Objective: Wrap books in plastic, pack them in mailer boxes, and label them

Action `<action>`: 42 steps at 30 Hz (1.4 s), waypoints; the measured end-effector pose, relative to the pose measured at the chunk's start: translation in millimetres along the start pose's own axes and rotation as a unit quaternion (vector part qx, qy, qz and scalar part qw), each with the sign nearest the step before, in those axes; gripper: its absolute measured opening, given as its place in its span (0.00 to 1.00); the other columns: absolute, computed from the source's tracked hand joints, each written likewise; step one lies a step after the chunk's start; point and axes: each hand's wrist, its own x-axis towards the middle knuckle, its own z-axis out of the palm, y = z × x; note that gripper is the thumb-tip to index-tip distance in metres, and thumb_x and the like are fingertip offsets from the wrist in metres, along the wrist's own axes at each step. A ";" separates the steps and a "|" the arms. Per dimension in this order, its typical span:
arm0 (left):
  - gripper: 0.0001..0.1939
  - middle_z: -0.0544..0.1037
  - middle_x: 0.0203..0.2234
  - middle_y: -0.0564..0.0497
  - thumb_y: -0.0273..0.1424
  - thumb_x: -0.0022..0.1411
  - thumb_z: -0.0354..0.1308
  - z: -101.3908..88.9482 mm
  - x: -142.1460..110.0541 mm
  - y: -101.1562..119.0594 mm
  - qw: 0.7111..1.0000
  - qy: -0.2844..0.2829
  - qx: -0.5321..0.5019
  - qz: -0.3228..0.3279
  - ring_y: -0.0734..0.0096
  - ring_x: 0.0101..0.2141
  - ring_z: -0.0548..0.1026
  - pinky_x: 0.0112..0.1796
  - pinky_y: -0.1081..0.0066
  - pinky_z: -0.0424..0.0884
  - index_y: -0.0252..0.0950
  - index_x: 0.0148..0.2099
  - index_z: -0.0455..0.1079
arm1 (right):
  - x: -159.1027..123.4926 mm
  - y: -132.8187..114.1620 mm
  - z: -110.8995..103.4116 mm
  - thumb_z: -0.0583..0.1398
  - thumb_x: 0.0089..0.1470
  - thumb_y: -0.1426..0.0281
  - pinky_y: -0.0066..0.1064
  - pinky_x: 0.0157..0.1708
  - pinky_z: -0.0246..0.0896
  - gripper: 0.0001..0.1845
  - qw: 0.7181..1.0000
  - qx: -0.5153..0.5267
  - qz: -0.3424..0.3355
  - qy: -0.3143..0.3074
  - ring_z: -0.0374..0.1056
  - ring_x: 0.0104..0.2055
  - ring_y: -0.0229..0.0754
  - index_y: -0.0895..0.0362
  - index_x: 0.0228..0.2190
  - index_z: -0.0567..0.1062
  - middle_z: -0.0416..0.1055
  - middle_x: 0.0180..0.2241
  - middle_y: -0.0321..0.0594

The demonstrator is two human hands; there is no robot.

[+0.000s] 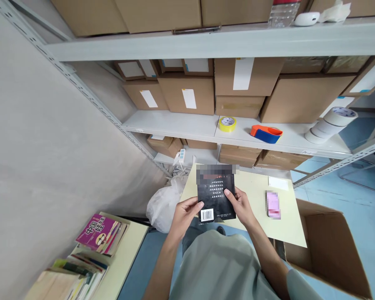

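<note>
A black book [215, 191] with white lettering and a barcode on its back cover is held up in both my hands over a pale yellow table [256, 196]. My left hand [185, 213] grips the book's lower left edge, thumb on the cover near the barcode. On the lower right edge my right hand [241, 205] does the same, thumb lying across the cover. A pink phone [273, 204] lies on the table just right of my right hand, and a white slip [278, 183] sits behind it.
Metal shelving [206, 41] stacked with cardboard boxes faces me; a yellow tape roll [227, 123], an orange-blue tape dispenser [266, 133] and white tape rolls [331, 123] rest on one shelf. An open cardboard box [331, 250] stands at right. Book stacks [87, 250] lie at lower left, beside a white plastic bag [164, 204].
</note>
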 end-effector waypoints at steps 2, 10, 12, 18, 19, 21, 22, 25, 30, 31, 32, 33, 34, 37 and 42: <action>0.29 0.88 0.38 0.42 0.52 0.58 0.72 0.1 -1.8 1.1 1.000 -0.004 0.016 -0.002 0.53 0.39 0.85 0.43 0.62 0.81 0.32 0.48 0.86 | -0.6 2.7 0.2 0.65 0.63 0.44 0.32 0.36 0.72 0.27 1.000 -0.009 0.001 -0.005 0.76 0.37 0.47 0.57 0.40 0.83 0.82 0.36 0.41; 0.18 0.89 0.41 0.46 0.44 0.69 0.64 8.7 -1.7 -23.5 0.956 0.146 0.226 0.118 0.61 0.32 0.84 0.35 0.69 0.79 0.38 0.50 0.87 | 4.8 38.3 22.2 0.64 0.61 0.42 0.49 0.58 0.75 0.35 0.992 -0.116 -0.010 0.055 0.76 0.61 0.62 0.57 0.54 0.82 0.78 0.60 0.55; 0.16 0.88 0.45 0.46 0.39 0.72 0.60 14.1 -3.5 -34.6 0.932 0.140 0.297 0.154 0.60 0.35 0.86 0.39 0.67 0.81 0.42 0.53 0.86 | -2.7 43.0 35.6 0.63 0.63 0.44 0.46 0.55 0.77 0.32 0.994 -0.112 -0.012 -0.002 0.79 0.58 0.60 0.55 0.54 0.82 0.80 0.58 0.52; 0.18 0.86 0.52 0.47 0.31 0.72 0.59 36.4 -16.9 -70.3 0.887 0.155 0.384 0.202 0.53 0.51 0.86 0.52 0.59 0.82 0.48 0.59 0.83 | -20.1 49.2 53.7 0.61 0.67 0.47 0.34 0.40 0.76 0.24 0.991 -0.130 -0.023 -0.024 0.81 0.40 0.51 0.54 0.45 0.81 0.84 0.41 0.44; 0.18 0.86 0.53 0.47 0.31 0.71 0.60 39.7 -19.2 -74.1 0.887 0.154 0.384 0.206 0.53 0.51 0.86 0.53 0.58 0.82 0.48 0.59 0.82 | -18.5 50.9 52.4 0.60 0.67 0.47 0.33 0.38 0.74 0.24 0.991 -0.134 -0.025 -0.012 0.79 0.37 0.49 0.54 0.42 0.80 0.83 0.38 0.43; 0.19 0.85 0.54 0.47 0.32 0.71 0.60 43.1 -22.4 -77.3 0.895 0.134 0.367 0.215 0.54 0.53 0.85 0.55 0.58 0.81 0.48 0.60 0.82 | -11.9 52.9 48.1 0.59 0.67 0.46 0.31 0.33 0.70 0.25 0.990 -0.139 -0.029 0.000 0.75 0.32 0.45 0.54 0.34 0.77 0.79 0.30 0.40; 0.18 0.85 0.55 0.47 0.33 0.72 0.60 42.2 -23.0 -76.5 0.903 0.123 0.351 0.217 0.54 0.54 0.84 0.57 0.57 0.80 0.48 0.60 0.82 | -7.7 52.1 45.6 0.59 0.66 0.45 0.31 0.30 0.67 0.25 0.991 -0.133 -0.029 -0.003 0.72 0.29 0.44 0.54 0.31 0.75 0.76 0.27 0.38; 0.17 0.84 0.55 0.45 0.39 0.73 0.60 25.6 -19.6 -64.8 0.931 0.144 0.278 0.187 0.53 0.54 0.84 0.56 0.56 0.81 0.45 0.58 0.83 | 3.3 38.8 37.6 0.61 0.64 0.44 0.30 0.28 0.62 0.26 0.996 -0.074 -0.021 -0.037 0.66 0.25 0.40 0.53 0.31 0.74 0.72 0.24 0.34; 0.31 0.85 0.53 0.38 0.53 0.62 0.70 -23.3 -7.6 -26.6 0.972 0.203 0.089 0.081 0.50 0.48 0.85 0.43 0.60 0.84 0.37 0.58 0.81 | 5.1 -1.8 22.8 0.64 0.63 0.47 0.31 0.34 0.66 0.23 0.996 0.018 0.001 -0.088 0.70 0.34 0.44 0.54 0.41 0.81 0.76 0.32 0.38; 0.32 0.86 0.50 0.38 0.53 0.60 0.72 -29.0 -6.7 -19.0 0.981 0.171 0.060 0.071 0.51 0.46 0.85 0.43 0.60 0.83 0.36 0.57 0.82 | 4.4 -7.6 20.2 0.65 0.64 0.47 0.31 0.35 0.66 0.22 0.995 0.031 0.009 -0.094 0.70 0.35 0.44 0.54 0.42 0.82 0.77 0.33 0.38; 0.32 0.87 0.47 0.39 0.53 0.59 0.72 -32.3 -6.5 -12.3 0.988 0.138 0.040 0.060 0.53 0.44 0.85 0.42 0.61 0.83 0.35 0.56 0.82 | 3.9 -11.8 18.2 0.65 0.63 0.47 0.31 0.35 0.66 0.23 0.994 0.042 0.017 -0.100 0.70 0.36 0.44 0.54 0.43 0.82 0.78 0.34 0.39; 0.30 0.87 0.43 0.40 0.52 0.58 0.73 -33.1 -6.8 -6.5 0.992 0.112 0.026 0.053 0.55 0.41 0.85 0.41 0.63 0.82 0.34 0.54 0.83 | 3.9 -14.4 16.5 0.66 0.63 0.47 0.31 0.34 0.66 0.23 0.993 0.051 0.022 -0.105 0.70 0.36 0.44 0.54 0.44 0.83 0.78 0.35 0.39; 0.28 0.87 0.41 0.42 0.51 0.59 0.73 -32.0 -7.5 -1.8 0.994 0.096 0.019 0.047 0.57 0.38 0.84 0.39 0.64 0.81 0.34 0.52 0.84 | 4.3 -15.8 15.3 0.66 0.62 0.47 0.31 0.34 0.65 0.23 0.992 0.058 0.025 -0.109 0.70 0.35 0.44 0.54 0.44 0.83 0.78 0.35 0.39; 0.23 0.86 0.36 0.45 0.49 0.59 0.72 -23.0 -9.1 6.3 0.994 0.101 0.017 0.048 0.61 0.34 0.82 0.35 0.67 0.78 0.36 0.46 0.86 | 6.9 -15.5 12.7 0.68 0.61 0.47 0.31 0.35 0.66 0.24 0.991 0.077 0.027 -0.110 0.68 0.33 0.42 0.55 0.44 0.83 0.79 0.36 0.40; 0.23 0.86 0.35 0.46 0.50 0.57 0.73 -13.4 -6.8 11.1 0.994 0.095 0.017 0.045 0.62 0.34 0.81 0.34 0.68 0.77 0.36 0.45 0.85 | 8.9 -15.7 7.4 0.68 0.61 0.47 0.32 0.36 0.67 0.25 0.990 0.085 0.028 -0.106 0.71 0.33 0.42 0.54 0.46 0.83 0.81 0.38 0.40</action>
